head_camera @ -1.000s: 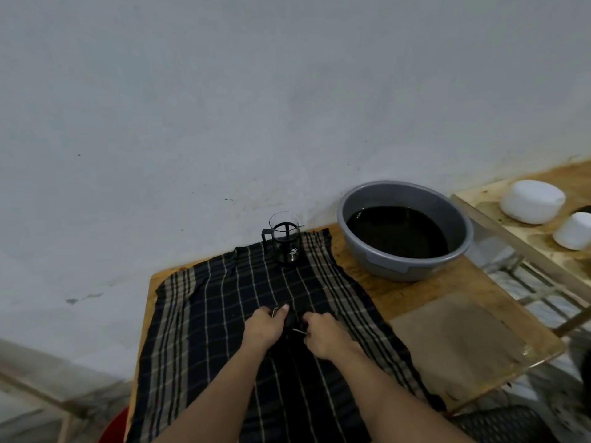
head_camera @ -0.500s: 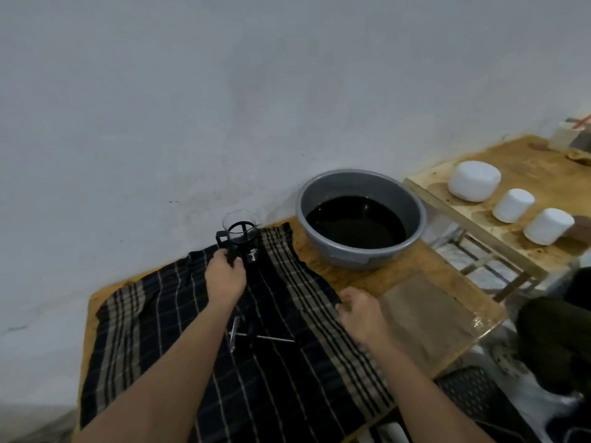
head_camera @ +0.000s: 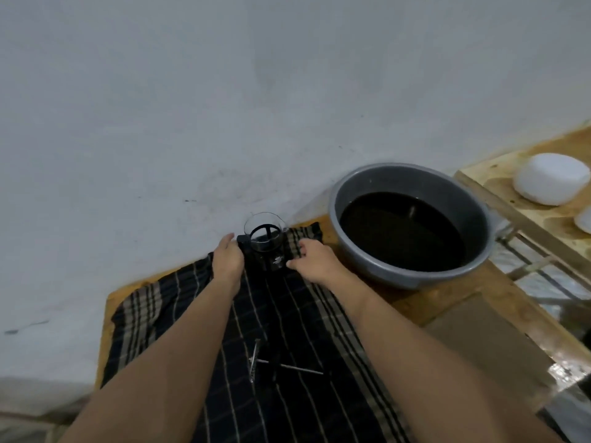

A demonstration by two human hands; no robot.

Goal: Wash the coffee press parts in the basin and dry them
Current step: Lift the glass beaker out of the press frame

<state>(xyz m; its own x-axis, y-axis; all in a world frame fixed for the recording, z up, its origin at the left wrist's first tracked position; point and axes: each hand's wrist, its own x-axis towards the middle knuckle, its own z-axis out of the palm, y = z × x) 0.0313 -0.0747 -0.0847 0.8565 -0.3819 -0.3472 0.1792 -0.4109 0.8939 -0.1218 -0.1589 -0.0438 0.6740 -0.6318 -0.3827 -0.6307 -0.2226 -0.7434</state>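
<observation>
Near the middle of the frame, against the pale wall, a glass coffee press carafe (head_camera: 265,239) in its black frame stood upright on a dark plaid cloth (head_camera: 287,330) spread over the wooden tabletop (head_camera: 412,302). Its open mouth showed no liquid, only the black cross of the frame seen through the glass. The left hand (head_camera: 227,258) lay against the carafe's left side at the black handle, fingers (head_camera: 225,239) reaching forward; whether they were actually curled round the handle could not be told from this angle. The right hand (head_camera: 315,259) came in from the right, its fingers loosely bent and released, the tips at the cloth just beside the carafe's base, gripping nothing that could be seen. Lower in the frame, between the two forearms, the plunger rod (head_camera: 289,367) and a thin metal filter part (head_camera: 254,359) lay flat on the cloth, well apart from the carafe. To the right of the carafe, a grey plastic basin (head_camera: 479,260) sat on the bare wood, touching or nearly touching the cloth's edge, and held dark water to about half its depth. At the far right edge, on a separate wooden shelf (head_camera: 524,215), sat two white rounded containers (head_camera: 551,179), their contents not visible.
</observation>
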